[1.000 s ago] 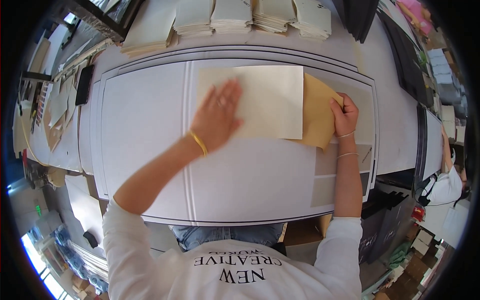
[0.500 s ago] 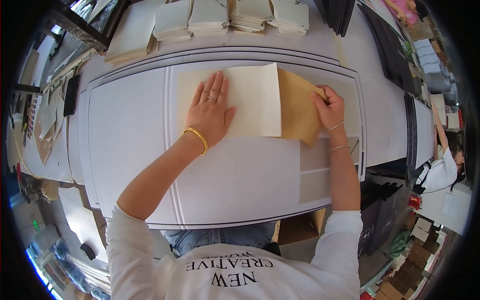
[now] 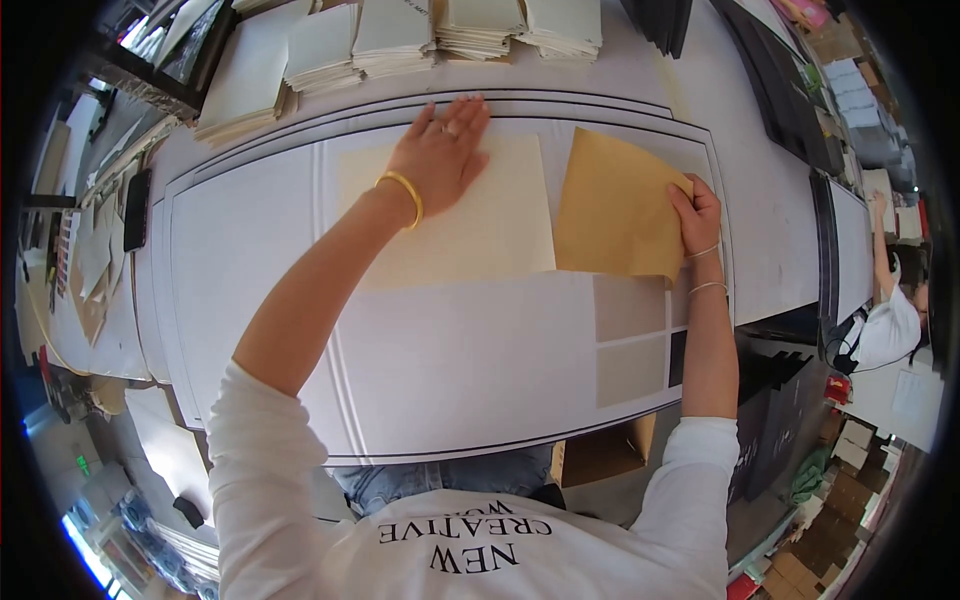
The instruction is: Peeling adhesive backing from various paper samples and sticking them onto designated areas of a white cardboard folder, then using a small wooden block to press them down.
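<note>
Left hand [image 3: 443, 150]: fingers straight, gripping nothing, at top edge of cream rectangular paper sheet [image 3: 490, 220], flat on large white black-edged board [image 3: 250, 300]. Tan paper sheet [image 3: 620, 210] just right, right edge pinched by right hand [image 3: 702, 215].

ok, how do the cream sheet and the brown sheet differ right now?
Colour: the cream sheet is pale; the brown sheet is tan.
Pose: the cream sheet lies flat, while the brown sheet is bent.
Hands: the left hand is spread across the cream sheet's far edge; the right hand grips the brown sheet's right side.
Shared: both look plain, with no visible print.
</note>
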A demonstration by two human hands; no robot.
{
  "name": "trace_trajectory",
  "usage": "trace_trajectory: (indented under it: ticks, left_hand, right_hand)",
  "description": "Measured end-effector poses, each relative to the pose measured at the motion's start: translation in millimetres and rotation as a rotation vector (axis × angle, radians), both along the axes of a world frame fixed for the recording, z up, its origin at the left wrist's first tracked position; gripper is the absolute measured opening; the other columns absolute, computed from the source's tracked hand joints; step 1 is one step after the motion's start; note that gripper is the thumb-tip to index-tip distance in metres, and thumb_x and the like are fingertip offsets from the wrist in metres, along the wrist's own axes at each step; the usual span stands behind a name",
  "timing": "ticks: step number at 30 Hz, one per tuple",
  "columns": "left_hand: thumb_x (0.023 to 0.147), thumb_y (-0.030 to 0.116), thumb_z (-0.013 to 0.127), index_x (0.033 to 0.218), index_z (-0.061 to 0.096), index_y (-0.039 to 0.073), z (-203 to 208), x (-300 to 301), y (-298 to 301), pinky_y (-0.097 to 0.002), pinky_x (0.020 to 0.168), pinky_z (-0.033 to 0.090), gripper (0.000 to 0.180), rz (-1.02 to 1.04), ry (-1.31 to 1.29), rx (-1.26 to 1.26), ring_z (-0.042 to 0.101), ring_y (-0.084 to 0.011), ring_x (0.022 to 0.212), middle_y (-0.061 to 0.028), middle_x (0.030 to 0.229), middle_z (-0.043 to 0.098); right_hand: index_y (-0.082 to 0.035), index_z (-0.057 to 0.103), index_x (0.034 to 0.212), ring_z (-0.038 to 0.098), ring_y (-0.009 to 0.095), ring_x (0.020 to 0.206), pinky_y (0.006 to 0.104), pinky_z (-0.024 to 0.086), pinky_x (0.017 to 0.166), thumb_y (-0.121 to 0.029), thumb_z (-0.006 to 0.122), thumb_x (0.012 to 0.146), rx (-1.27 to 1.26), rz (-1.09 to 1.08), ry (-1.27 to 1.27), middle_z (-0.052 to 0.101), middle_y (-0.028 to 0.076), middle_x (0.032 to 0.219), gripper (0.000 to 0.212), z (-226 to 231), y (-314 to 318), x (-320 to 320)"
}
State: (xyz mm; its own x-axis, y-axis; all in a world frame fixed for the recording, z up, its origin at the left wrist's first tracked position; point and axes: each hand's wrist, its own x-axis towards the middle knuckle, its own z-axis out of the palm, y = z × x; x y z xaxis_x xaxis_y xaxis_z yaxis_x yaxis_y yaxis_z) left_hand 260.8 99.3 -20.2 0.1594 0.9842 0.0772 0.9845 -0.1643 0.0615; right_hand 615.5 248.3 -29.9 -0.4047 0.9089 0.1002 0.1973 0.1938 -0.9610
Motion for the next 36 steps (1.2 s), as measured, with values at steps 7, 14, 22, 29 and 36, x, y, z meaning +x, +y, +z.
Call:
trace_trajectory:
  ticks: [7, 14, 22, 29, 36]
  left_hand:
    - [0.094, 0.035, 0.041, 0.143, 0.023, -0.005, -4, 42, -23, -0.0425, 0.115, 0.013, 0.066, 0.093, 0.029, -0.003, 0.016, -0.0295, 0.142, -0.0188, 0.153, 0.018]
    - [0.091, 0.033, 0.047, 0.144, 0.022, -0.004, 13, 88, -75, -0.0414, 0.116, 0.012, 0.069, -0.323, -0.212, -0.146, 0.015, -0.0271, 0.143, -0.0167, 0.153, 0.018]
    - [0.096, 0.033, 0.036, 0.145, 0.021, 0.0, -6, 51, 22, -0.0411, 0.115, 0.014, 0.061, 0.032, -0.04, 0.0, 0.016, -0.0259, 0.143, -0.0134, 0.153, 0.019]
    - [0.092, 0.04, 0.044, 0.143, 0.022, -0.005, 6, 115, -56, -0.0416, 0.116, 0.011, 0.072, -0.265, -0.15, -0.093, 0.014, -0.0288, 0.143, -0.0178, 0.153, 0.019]
    - [0.089, 0.025, 0.051, 0.144, 0.022, -0.004, 15, 87, -60, -0.0392, 0.116, 0.015, 0.069, -0.419, -0.173, -0.254, 0.021, -0.0266, 0.141, -0.0165, 0.152, 0.02]
  right_hand:
    - [0.001, 0.063, 0.098, 0.055, 0.005, 0.074, 0.0202, 0.046, 0.067, -0.009, 0.065, 0.086, 0.033, -0.031, -0.033, 0.063, 0.0, 0.084, 0.016, 2, -3, -3]
    - [0.0, 0.064, 0.1, 0.06, 0.008, 0.078, 0.0216, 0.049, 0.069, -0.007, 0.064, 0.086, -0.118, -0.189, 0.263, 0.066, 0.002, 0.089, 0.015, -6, 5, 14]
    - [-0.001, 0.065, 0.104, 0.063, 0.013, 0.084, 0.0247, 0.052, 0.073, -0.007, 0.064, 0.086, -0.212, -0.297, 0.502, 0.067, 0.005, 0.098, 0.019, 3, 5, -1]
    - [0.0, 0.064, 0.105, 0.064, 0.013, 0.085, 0.0255, 0.052, 0.074, -0.006, 0.065, 0.085, -0.192, -0.317, 0.516, 0.067, 0.006, 0.098, 0.02, -2, 5, 2]
    - [0.0, 0.065, 0.103, 0.064, 0.013, 0.084, 0.026, 0.053, 0.073, -0.006, 0.065, 0.085, -0.186, -0.338, 0.518, 0.067, 0.006, 0.097, 0.019, -7, 9, 13]
